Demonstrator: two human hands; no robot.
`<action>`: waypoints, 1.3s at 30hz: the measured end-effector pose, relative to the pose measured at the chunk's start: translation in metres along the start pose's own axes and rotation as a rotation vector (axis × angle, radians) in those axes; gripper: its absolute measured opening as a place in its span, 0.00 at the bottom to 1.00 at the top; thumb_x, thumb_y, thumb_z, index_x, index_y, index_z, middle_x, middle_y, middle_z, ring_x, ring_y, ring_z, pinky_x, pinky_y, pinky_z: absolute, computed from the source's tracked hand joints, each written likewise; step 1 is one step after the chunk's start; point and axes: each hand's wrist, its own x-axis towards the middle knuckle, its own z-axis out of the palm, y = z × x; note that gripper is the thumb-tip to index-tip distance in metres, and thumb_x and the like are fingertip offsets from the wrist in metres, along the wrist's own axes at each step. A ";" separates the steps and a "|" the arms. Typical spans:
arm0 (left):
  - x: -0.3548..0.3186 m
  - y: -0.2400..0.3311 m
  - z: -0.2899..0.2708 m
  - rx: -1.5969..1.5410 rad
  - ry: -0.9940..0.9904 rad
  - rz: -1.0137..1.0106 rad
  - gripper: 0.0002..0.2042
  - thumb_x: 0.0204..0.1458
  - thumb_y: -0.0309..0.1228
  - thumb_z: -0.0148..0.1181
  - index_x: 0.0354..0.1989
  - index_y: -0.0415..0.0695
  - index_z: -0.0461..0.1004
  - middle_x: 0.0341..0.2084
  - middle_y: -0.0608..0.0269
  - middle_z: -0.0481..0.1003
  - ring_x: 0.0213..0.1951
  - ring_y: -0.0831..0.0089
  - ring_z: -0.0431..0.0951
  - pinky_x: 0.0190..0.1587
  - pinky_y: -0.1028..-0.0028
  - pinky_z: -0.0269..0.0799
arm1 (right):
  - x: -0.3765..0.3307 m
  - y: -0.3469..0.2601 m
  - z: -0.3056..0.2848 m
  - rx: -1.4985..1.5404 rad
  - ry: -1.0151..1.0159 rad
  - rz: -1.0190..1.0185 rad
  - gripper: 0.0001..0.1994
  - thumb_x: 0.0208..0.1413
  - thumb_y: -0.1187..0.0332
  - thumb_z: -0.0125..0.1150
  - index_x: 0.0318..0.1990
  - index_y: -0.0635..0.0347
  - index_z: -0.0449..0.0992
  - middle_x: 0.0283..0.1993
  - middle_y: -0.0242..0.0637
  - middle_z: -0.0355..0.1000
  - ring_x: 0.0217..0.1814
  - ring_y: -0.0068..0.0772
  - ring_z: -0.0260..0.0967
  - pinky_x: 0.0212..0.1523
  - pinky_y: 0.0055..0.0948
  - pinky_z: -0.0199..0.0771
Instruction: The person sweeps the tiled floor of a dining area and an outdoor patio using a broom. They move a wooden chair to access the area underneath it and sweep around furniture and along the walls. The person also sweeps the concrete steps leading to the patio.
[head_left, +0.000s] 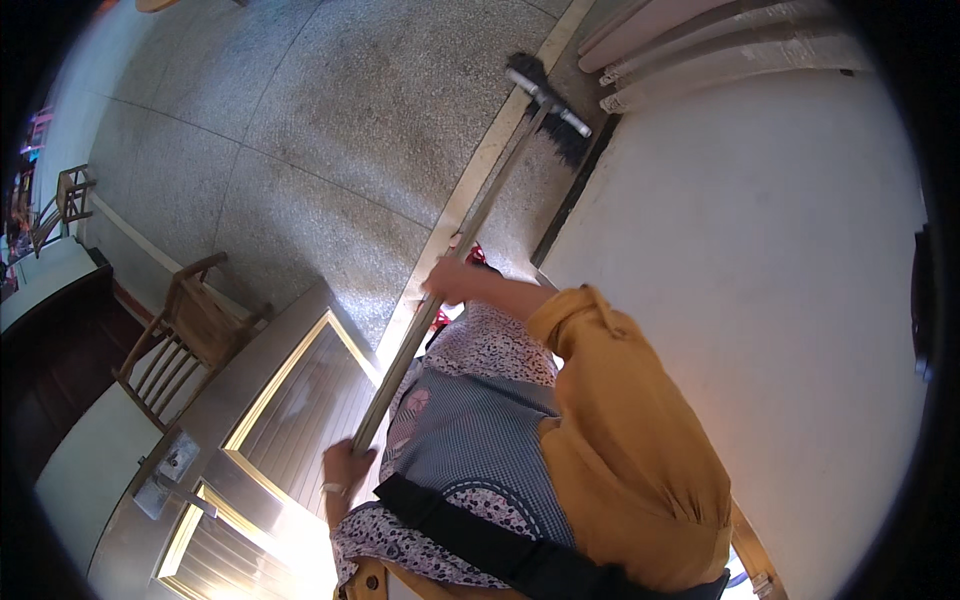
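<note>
The person stood on a grey speckled terrazzo floor (330,130) beside a white wall (760,300), working a long-handled broom with a pale wooden pole and a dark bristle head (470,235). The right hand (447,278), coming out of a mustard-yellow sleeve (590,330), was clenched around the pole about midway along it, while the left hand (345,468) was wrapped around the pole's near end, low against a patterned apron. The broom's bristle head lay far ahead, at the foot of the wall, where a dark strip runs along the floor and pale mouldings (720,50) lean or lie close by; I cannot tell whether the bristles pressed on the floor or merely brushed it. To the left stood a metal-framed door (290,400) with a lock plate, and beyond it a brown wooden chair (185,335). Judging by the reach, the sweeping stroke along the wall's base appeared to be in hand, fully extended; the next move would call for drawing the head back toward the feet with both grips kept firm, holding the bristles flat so that dust is not scattered.
</note>
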 end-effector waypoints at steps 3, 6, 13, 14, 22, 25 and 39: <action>0.053 0.074 -0.003 -0.039 -0.063 0.157 0.15 0.38 0.39 0.59 0.26 0.38 0.73 0.23 0.43 0.72 0.30 0.48 0.73 0.33 0.60 0.68 | -0.025 0.076 -0.033 -0.121 0.057 0.264 0.06 0.30 0.65 0.59 0.21 0.48 0.70 0.19 0.36 0.68 0.28 0.42 0.69 0.28 0.43 0.64; 0.083 0.132 -0.010 -0.213 -0.079 0.260 0.19 0.41 0.40 0.59 0.32 0.35 0.70 0.28 0.42 0.73 0.32 0.50 0.74 0.36 0.62 0.69 | -0.050 0.138 -0.083 -0.304 -0.090 0.306 0.05 0.34 0.66 0.60 0.21 0.50 0.70 0.23 0.39 0.68 0.31 0.43 0.69 0.36 0.40 0.65; 0.063 0.137 0.010 -0.247 -0.080 0.252 0.21 0.42 0.45 0.58 0.32 0.36 0.70 0.27 0.43 0.73 0.33 0.50 0.74 0.37 0.61 0.68 | -0.070 0.125 -0.066 -0.520 -0.079 0.427 0.06 0.34 0.67 0.61 0.25 0.46 0.73 0.30 0.38 0.68 0.44 0.41 0.65 0.48 0.48 0.56; 0.052 0.120 0.019 -0.278 -0.078 0.248 0.21 0.42 0.45 0.58 0.33 0.36 0.70 0.28 0.43 0.73 0.33 0.50 0.74 0.37 0.62 0.68 | -0.065 0.111 -0.046 -0.495 -0.024 0.417 0.06 0.35 0.66 0.60 0.25 0.45 0.73 0.30 0.37 0.68 0.43 0.41 0.65 0.49 0.51 0.54; -0.109 -0.088 0.110 0.049 0.149 -0.029 0.18 0.32 0.44 0.65 0.22 0.40 0.72 0.18 0.49 0.72 0.25 0.53 0.74 0.28 0.64 0.67 | -0.006 -0.118 0.119 -0.151 -0.059 0.156 0.08 0.44 0.63 0.49 0.29 0.48 0.75 0.37 0.41 0.70 0.43 0.41 0.66 0.47 0.64 0.52; -0.193 -0.155 0.105 -0.086 -0.067 -0.173 0.16 0.37 0.39 0.61 0.33 0.44 0.71 0.24 0.52 0.73 0.29 0.59 0.74 0.33 0.67 0.68 | 0.012 -0.214 0.145 -0.095 -0.224 -0.011 0.08 0.42 0.62 0.50 0.27 0.52 0.75 0.28 0.36 0.72 0.33 0.39 0.71 0.35 0.52 0.64; -0.195 -0.164 0.079 -0.599 0.084 -0.288 0.10 0.38 0.33 0.58 0.19 0.38 0.71 0.12 0.62 0.69 0.15 0.77 0.64 0.18 0.73 0.60 | 0.025 -0.233 0.078 0.033 -0.220 -0.219 0.07 0.41 0.64 0.53 0.25 0.56 0.73 0.30 0.41 0.73 0.33 0.44 0.72 0.31 0.41 0.72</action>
